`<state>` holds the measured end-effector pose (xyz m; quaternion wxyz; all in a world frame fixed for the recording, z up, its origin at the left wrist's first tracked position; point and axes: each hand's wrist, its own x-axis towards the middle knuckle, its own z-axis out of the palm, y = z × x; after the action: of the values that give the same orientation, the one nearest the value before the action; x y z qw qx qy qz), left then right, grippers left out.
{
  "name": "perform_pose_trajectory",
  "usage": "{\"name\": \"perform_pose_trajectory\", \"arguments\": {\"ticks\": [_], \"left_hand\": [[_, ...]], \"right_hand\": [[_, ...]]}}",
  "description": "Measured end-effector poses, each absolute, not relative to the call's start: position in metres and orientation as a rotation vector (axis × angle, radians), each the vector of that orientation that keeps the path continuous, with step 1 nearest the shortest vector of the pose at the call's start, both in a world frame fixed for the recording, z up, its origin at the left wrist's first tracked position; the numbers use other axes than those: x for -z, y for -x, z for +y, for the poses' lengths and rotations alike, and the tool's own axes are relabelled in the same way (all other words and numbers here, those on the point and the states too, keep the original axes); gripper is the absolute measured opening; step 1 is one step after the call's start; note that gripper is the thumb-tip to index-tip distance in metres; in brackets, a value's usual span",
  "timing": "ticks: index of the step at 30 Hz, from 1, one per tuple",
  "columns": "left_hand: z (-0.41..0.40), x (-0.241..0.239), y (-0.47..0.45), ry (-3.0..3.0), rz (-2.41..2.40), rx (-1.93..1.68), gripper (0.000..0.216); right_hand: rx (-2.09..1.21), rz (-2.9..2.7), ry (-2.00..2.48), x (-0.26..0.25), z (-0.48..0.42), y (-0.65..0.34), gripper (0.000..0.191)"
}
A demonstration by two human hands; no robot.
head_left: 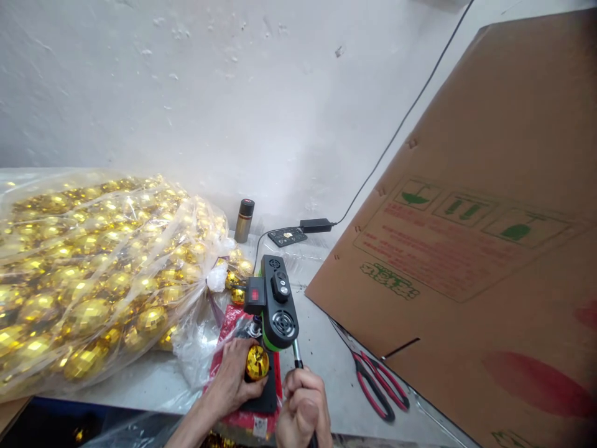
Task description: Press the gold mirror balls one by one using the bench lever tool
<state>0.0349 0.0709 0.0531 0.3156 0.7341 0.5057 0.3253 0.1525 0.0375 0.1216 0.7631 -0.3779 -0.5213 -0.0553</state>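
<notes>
My left hand [233,375] is closed around a small gold faceted ball [257,363], holding it on the black base under the head of a small black-and-green press machine [275,305]. My right hand [302,407] is a fist wrapped round the machine's metal lever [297,356], just right of the ball. The machine stands on a red sheet [228,348] near the table's front edge, with a red switch showing on its left side.
A big clear plastic bag [93,274] full of gold balls fills the left of the table. A leaning cardboard box [466,261] takes up the right. Red-handled scissors [377,389] lie beside it. A bronze bottle [244,219], power adapter [316,225] and cable sit by the wall.
</notes>
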Motion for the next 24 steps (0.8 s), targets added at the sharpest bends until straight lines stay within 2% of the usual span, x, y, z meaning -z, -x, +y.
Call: {"name": "perform_pose_trajectory", "arguments": {"ticks": [8,12,15,18,21,22,23,24], "left_hand": [[0.072,-0.055,-0.036,-1.924,1.321,-0.84,0.055],[0.073,-0.057,-0.039,-1.913,1.356,-0.85,0.056],[0.064,-0.048,-0.035,-1.91,1.337,-0.86,0.06],[0.045,-0.028,-0.016,-1.96,1.269,-0.866,0.07],[0.034,-0.018,0.01,-2.082,1.166,-0.869,0.096],[0.037,-0.02,0.017,-2.114,1.161,-0.885,0.098],[0.045,-0.026,0.021,-2.135,1.185,-0.911,0.091],[0.057,-0.035,0.024,-2.147,1.236,-0.943,0.074]], "right_hand": [[0.124,-1.057,0.889,-0.112,0.032,-0.142,0.042],[0.03,-1.135,0.884,-0.148,0.03,-0.152,0.043],[-0.075,-1.217,0.949,-0.186,0.029,-0.166,0.038],[-0.078,-1.296,0.96,-0.207,0.029,-0.172,0.036],[-0.062,-1.266,0.956,-0.202,0.028,-0.165,0.035],[-0.054,-1.225,0.95,-0.198,0.028,-0.161,0.036],[-0.044,-1.169,0.945,-0.193,0.028,-0.157,0.037],[-0.037,-1.119,0.942,-0.189,0.027,-0.154,0.038]]}}
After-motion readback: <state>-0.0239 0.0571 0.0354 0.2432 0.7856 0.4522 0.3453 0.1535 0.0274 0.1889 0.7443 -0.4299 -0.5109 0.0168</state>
